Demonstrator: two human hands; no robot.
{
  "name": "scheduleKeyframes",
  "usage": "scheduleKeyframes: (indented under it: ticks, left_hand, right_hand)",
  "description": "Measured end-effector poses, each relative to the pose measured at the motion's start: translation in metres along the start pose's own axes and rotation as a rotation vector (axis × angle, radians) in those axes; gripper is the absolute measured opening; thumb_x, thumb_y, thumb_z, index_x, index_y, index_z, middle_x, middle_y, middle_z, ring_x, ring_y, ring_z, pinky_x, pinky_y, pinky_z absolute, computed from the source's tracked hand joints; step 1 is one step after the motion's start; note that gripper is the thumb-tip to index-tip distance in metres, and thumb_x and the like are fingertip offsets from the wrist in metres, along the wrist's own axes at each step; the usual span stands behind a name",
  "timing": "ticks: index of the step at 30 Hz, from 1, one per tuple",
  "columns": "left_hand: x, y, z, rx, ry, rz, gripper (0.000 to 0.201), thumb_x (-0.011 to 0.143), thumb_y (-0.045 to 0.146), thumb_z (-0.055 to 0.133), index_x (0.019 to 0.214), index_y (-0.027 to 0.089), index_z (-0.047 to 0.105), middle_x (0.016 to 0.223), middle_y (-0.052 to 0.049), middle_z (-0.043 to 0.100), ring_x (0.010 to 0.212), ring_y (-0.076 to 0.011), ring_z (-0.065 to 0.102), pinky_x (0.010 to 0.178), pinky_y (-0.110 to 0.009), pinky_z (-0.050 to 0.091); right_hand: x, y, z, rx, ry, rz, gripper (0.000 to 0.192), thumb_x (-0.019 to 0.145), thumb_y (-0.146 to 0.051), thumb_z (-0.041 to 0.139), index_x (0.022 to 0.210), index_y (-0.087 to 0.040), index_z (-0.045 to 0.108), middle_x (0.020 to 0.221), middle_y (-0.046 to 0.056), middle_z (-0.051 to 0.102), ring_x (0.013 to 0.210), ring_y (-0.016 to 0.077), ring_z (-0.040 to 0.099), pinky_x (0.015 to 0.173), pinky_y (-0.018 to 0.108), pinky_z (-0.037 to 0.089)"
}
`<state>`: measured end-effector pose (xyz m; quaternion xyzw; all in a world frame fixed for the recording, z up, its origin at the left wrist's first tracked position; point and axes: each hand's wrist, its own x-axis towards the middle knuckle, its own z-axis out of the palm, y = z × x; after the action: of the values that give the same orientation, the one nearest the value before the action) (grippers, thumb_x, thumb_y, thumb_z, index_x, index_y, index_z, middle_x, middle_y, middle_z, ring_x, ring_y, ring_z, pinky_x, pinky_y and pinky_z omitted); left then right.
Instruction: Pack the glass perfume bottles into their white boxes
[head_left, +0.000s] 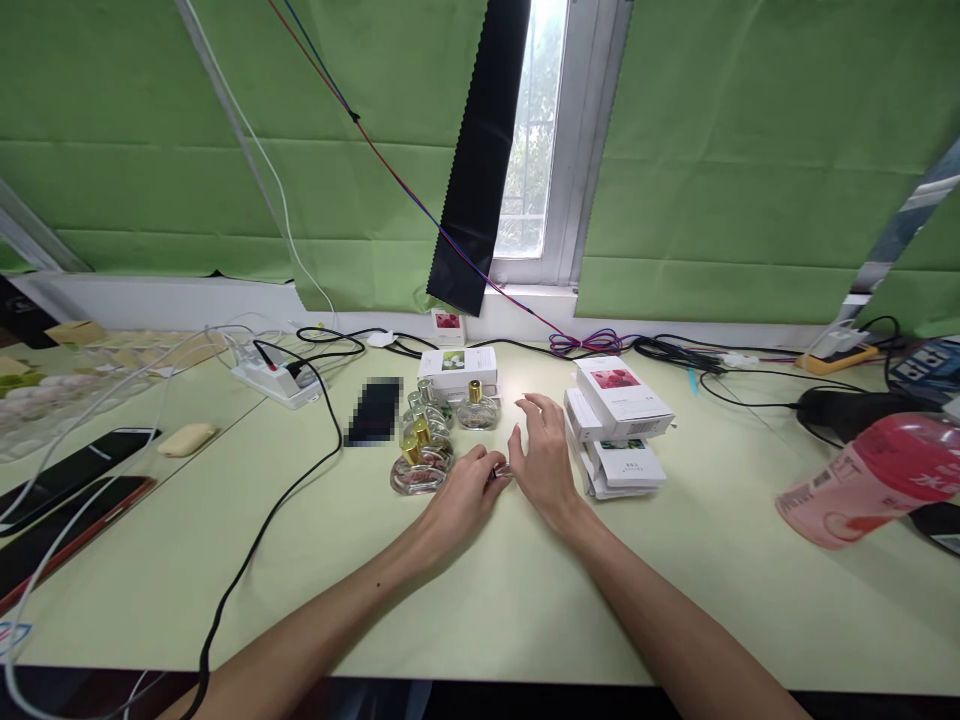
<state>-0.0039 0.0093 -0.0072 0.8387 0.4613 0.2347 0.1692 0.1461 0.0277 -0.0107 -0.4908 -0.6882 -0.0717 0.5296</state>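
In the head view, I see both hands meeting just below the centre of the frame on the pale green desk (525, 600). My left hand (463, 498) is curled, its fingertips pinching a small silvery piece (501, 470) that pokes out toward the right hand; I cannot tell exactly what the piece is. My right hand (544, 455) lies loosely spread, fingers fanned up and left, its thumb right beside that piece.

Just left of the left hand stands a row of glass perfume bottles (421, 452) with gold caps, the nearest one touching or almost touching the knuckles. One more bottle (476, 408) stands apart, above the hands, before a white box (458, 368). Right of the right hand sits a stack of white cartons (619, 425).

Further out: a black cable (285, 500) crossing the desk at left, a power strip (274, 380) at upper left, phones (75, 480) at the left edge, and a pink bottle (874, 480) lying at the right
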Motion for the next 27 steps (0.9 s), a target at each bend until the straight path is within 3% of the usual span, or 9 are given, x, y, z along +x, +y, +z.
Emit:
scheduleKeyframes:
  ticks: [16,21,27]
  left_hand:
    - [0.0001,-0.0033,0.0031,-0.045,0.039,-0.013,0.018,0.102,0.024,0.045,0.098,0.018,0.061,0.096,-0.006,0.058,0.085,-0.0209,0.060,0.076,-0.035,0.046]
    - [-0.0006,-0.0021,-0.0001,-0.067,0.115,-0.005,0.020,0.105,0.026,0.038,0.102,0.019,0.057,0.100,-0.006,0.058,0.089,-0.0205,0.059,0.080,-0.035,0.046]
    - [0.0013,0.0025,-0.0023,-0.135,0.237,-0.019,0.020,0.106,0.029,0.037,0.104,0.020,0.055,0.101,-0.006,0.061,0.093,-0.0206,0.059,0.083,-0.033,0.046]
  right_hand:
    - [0.0009,-0.0004,-0.0004,0.092,0.019,0.016,0.038,0.090,-0.006,0.046,0.126,-0.017,0.053,0.123,0.015,0.060,0.121,0.0277,0.055,0.102,0.048,0.052]
    - [-0.0008,0.0026,0.0010,0.037,-0.012,0.133,0.036,0.091,-0.011,0.049,0.126,-0.016,0.052,0.120,0.015,0.063,0.114,0.0295,0.059,0.096,0.049,0.054]
    - [-0.0028,0.0055,0.0048,0.127,-0.028,0.201,0.032,0.095,-0.017,0.048,0.126,-0.016,0.053,0.120,0.016,0.066,0.112,0.0280,0.063,0.095,0.046,0.054]
